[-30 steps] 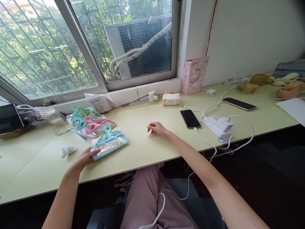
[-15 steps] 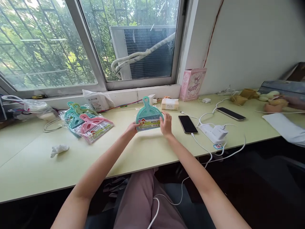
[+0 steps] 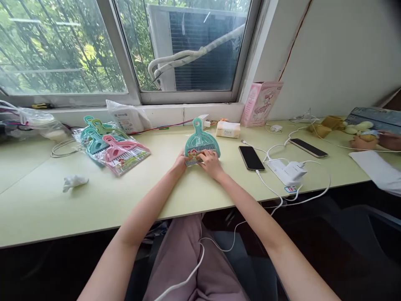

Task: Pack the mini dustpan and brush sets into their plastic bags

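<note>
A wrapped teal dustpan and brush set (image 3: 202, 140) is held up over the table, its handle upward and a printed label across its lower part. My left hand (image 3: 179, 163) grips its lower left edge, with the fingers partly hidden behind it. Across the front of the label lie the bent fingers of my right hand (image 3: 211, 164), pressed against the wrapping. To the left, a wrapped pink set (image 3: 123, 152) overlaps teal and green sets (image 3: 94, 140) in a pile.
A crumpled tissue (image 3: 75, 182) lies at the left. Right of my hands are a phone (image 3: 251, 157) on a cable, a power strip (image 3: 283, 172) and a second phone (image 3: 308, 148). A tissue pack (image 3: 228, 129) and pink box (image 3: 261, 104) stand behind. Another person's hands (image 3: 365, 141) work far right.
My right hand has shifted from the set's right edge onto its front label. My left hand still holds the left edge. The view has tilted down slightly.
</note>
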Demonstrator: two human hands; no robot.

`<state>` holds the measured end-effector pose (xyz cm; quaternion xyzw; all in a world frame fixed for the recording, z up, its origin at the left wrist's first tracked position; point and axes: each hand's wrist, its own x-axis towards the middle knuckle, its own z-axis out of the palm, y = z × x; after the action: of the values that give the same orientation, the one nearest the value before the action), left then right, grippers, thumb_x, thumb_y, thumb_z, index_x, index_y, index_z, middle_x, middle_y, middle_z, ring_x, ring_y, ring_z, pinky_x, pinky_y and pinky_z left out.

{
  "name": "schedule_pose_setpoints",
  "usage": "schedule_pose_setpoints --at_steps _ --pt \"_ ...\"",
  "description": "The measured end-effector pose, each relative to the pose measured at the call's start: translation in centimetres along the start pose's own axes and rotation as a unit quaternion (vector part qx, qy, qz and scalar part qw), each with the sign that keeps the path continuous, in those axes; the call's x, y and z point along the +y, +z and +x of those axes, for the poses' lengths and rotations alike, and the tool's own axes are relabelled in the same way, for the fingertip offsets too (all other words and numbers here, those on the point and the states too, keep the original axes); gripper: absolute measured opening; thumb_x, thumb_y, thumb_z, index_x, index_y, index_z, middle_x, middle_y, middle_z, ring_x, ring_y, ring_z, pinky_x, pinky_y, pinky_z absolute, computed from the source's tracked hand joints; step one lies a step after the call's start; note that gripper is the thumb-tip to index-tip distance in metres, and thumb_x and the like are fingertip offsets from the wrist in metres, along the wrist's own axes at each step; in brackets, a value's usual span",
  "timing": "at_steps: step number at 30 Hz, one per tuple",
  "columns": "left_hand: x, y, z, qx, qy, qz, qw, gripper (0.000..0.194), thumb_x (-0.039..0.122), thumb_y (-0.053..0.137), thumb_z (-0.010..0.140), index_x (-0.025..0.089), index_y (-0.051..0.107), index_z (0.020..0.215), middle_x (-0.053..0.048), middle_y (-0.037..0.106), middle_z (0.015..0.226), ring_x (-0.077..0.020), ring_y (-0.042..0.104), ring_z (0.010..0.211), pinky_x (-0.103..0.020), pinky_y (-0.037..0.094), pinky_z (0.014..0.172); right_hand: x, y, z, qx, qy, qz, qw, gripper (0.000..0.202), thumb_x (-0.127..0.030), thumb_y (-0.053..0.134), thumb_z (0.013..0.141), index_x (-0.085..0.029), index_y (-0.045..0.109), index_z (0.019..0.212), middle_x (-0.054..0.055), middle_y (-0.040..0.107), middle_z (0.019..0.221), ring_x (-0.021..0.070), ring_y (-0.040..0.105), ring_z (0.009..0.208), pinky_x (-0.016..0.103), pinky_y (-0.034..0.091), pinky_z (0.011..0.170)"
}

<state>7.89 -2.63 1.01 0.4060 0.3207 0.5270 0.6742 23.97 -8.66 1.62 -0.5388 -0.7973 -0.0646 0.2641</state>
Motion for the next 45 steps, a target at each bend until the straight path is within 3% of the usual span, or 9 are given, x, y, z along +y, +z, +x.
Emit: schedule_pose_setpoints --at_steps 5,9,15,22,26,30,32,35,45 --pt "0.1 1.1 -0.7 -0.01 -0.004 0.025 1.0 0.031 0.021 0.081 0.062 0.012 0.069 0.088 -0.008 0.074 0.079 -0.0212 0.07 0.07 -0.031 0.053 0.067 0.2 -0.4 0.0 0.011 0.045 0.024 0.999 0.035 -0.018 0.06 0.091 -0.02 0.058 0.126 0.012 0.062 0.124 0.0274 0.055 0.114 0.038 0.038 0.09" --pt "0.4 1.4 -0.6 0.033 -0.007 0.005 0.999 0.035 0.041 0.08 0.069 0.012 0.066 0.082 -0.008 0.072 0.075 -0.0195 0.067 0.063 -0.032 0.053 0.067 0.4 -0.5 0.1 0.01 0.032 0.03 0.999 0.015 -0.018 0.053 0.095 -0.021 0.068 0.095 0.007 0.07 0.105 0.0243 0.058 0.104 0.037 0.035 0.089" --pt "0.9 0.8 0.2 0.161 0.005 -0.061 0.985 0.026 0.041 0.067 0.083 0.016 0.065 0.091 -0.004 0.072 0.079 -0.0184 0.069 0.069 -0.031 0.055 0.07 0.7 -0.1 0.0 0.002 -0.016 0.033 0.999 0.008 -0.021 0.063 0.091 -0.02 0.069 0.085 0.007 0.072 0.097 0.0236 0.059 0.101 0.037 0.035 0.09" --pt "2.1 -0.7 0.3 0.188 0.01 -0.171 0.967 0.027 0.038 0.056 0.094 0.018 0.062 0.11 -0.005 0.074 0.087 -0.0182 0.072 0.077 -0.032 0.058 0.076 1.1 0.6 0.1 -0.036 0.03 0.171 0.984 0.017 -0.023 0.057 0.093 -0.02 0.072 0.101 0.009 0.07 0.11 0.0207 0.062 0.1 0.035 0.044 0.092" --pt "2.2 -0.6 0.2 0.186 0.018 -0.176 0.967 0.028 0.03 0.058 0.092 0.022 0.061 0.118 -0.005 0.074 0.093 -0.0201 0.072 0.085 -0.035 0.058 0.082 1.4 0.9 0.5 0.005 0.114 0.325 0.939 0.023 -0.025 0.053 0.094 -0.019 0.071 0.108 0.008 0.073 0.109 0.0143 0.066 0.077 0.03 0.051 0.083" --pt "1.5 0.6 -0.3 0.167 -0.003 -0.161 0.973 0.03 0.035 0.055 0.094 0.019 0.062 0.118 -0.006 0.073 0.092 -0.0205 0.072 0.081 -0.037 0.058 0.083 2.3 0.9 1.0 0.012 0.274 0.463 0.843 0.025 -0.037 0.057 0.092 -0.017 0.072 0.091 0.006 0.076 0.09 0.011 0.063 0.058 0.024 0.052 0.062" --pt "1.1 1.2 -0.5 0.144 -0.007 -0.149 0.978 0.031 0.036 0.052 0.095 0.018 0.061 0.119 -0.006 0.073 0.092 -0.02 0.072 0.078 -0.037 0.058 0.082 2.6 0.6 1.0 0.024 0.324 0.523 0.788 0.024 -0.039 0.063 0.088 -0.016 0.071 0.086 0.007 0.076 0.089 0.0104 0.064 0.057 0.022 0.05 0.057" --pt "0.8 1.6 -0.6 0.116 0.002 -0.135 0.984 0.035 0.04 0.051 0.095 0.019 0.06 0.122 -0.007 0.073 0.099 -0.0198 0.072 0.083 -0.035 0.058 0.082 2.4 -0.1 1.0 0.049 0.323 0.594 0.735 0.024 -0.039 0.072 0.082 -0.016 0.069 0.087 0.008 0.076 0.092 0.0112 0.069 0.066 0.019 0.051 0.059" --pt "1.6 1.2 -0.5 0.101 0.014 -0.081 0.992 0.055 0.063 0.061 0.083 0.021 0.06 0.118 -0.008 0.073 0.102 -0.0248 0.07 0.099 -0.037 0.057 0.087 0.8 -1.4 0.7 -0.058 0.299 0.635 0.71 0.024 -0.039 0.063 0.089 -0.016 0.069 0.087 0.009 0.077 0.092 0.0144 0.072 0.07 0.022 0.053 0.061"
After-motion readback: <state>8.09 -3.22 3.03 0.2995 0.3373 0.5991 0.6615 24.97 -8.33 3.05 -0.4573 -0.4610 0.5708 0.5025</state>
